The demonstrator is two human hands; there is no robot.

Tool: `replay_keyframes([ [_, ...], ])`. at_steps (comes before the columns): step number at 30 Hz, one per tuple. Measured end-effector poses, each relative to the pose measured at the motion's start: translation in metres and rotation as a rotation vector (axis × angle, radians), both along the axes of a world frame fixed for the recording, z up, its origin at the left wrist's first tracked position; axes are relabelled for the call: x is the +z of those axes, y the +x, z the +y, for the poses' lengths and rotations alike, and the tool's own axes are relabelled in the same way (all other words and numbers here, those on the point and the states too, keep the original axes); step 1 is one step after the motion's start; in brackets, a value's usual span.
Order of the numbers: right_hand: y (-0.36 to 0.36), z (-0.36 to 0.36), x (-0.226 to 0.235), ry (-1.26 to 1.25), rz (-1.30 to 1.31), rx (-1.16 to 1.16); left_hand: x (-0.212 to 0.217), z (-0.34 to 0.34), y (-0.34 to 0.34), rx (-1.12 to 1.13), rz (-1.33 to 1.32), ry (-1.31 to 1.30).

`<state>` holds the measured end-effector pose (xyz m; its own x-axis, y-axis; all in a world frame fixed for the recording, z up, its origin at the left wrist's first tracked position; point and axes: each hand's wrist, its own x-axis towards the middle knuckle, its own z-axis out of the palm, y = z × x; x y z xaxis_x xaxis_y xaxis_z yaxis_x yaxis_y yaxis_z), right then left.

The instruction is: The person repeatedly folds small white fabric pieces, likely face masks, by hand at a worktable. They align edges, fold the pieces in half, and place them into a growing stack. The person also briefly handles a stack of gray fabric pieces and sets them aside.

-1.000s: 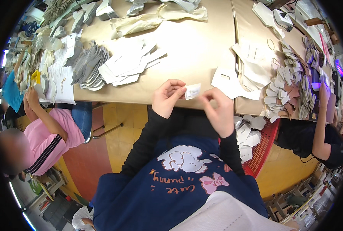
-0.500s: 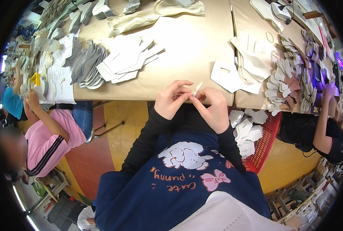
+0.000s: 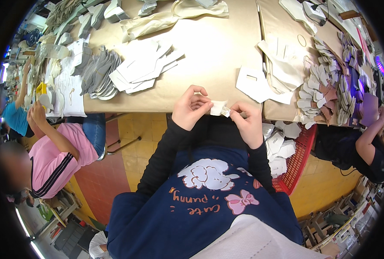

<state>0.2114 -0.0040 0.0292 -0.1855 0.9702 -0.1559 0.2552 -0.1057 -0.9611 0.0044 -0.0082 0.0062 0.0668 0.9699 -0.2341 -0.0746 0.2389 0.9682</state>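
Observation:
A small cream piece (image 3: 218,106), with a strip of speckled, shiny material at its right end, is stretched between my hands at the table's front edge. Thumb and fingers of my left hand (image 3: 185,110) pinch its left side. My right hand (image 3: 249,125) is closed on the speckled end, fingertips partly hiding it. Beyond my hands, a fanned pile of white cut pieces (image 3: 142,71) lies on the beige-covered table (image 3: 213,52). To the right lie a white panel with a slot (image 3: 249,88) and curved cream pieces (image 3: 282,71).
Stacked grey pieces (image 3: 98,75) lie left of the white pile. A red basket (image 3: 299,159) of white pieces stands below the table, right of my arm. A person in pink (image 3: 58,151) works at left; another person's arm (image 3: 371,138) shows at right.
My hands have moved apart, the right one going right and slightly down. The small cream piece now shows flat between them, its speckled end visible.

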Motion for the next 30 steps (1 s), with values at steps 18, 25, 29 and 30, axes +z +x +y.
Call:
replay_keyframes([
  [18, 0.110, -0.013, -0.013, -0.128, 0.271, -0.411, -0.030, 0.026, 0.003, -0.014, 0.518, 0.113],
  [25, 0.107, -0.019, -0.011, -0.150, 0.219, -0.344, -0.029, 0.011, 0.013, -0.080, 0.922, 0.507],
  [29, 0.080, -0.015, -0.003, -0.158, 0.159, -0.254, -0.015, 0.010, 0.013, 0.031, 1.208, 0.682],
  [30, 0.071, -0.012, -0.003, -0.180, 0.123, -0.257, -0.011, 0.008, 0.014, 0.035, 1.125, 0.699],
])
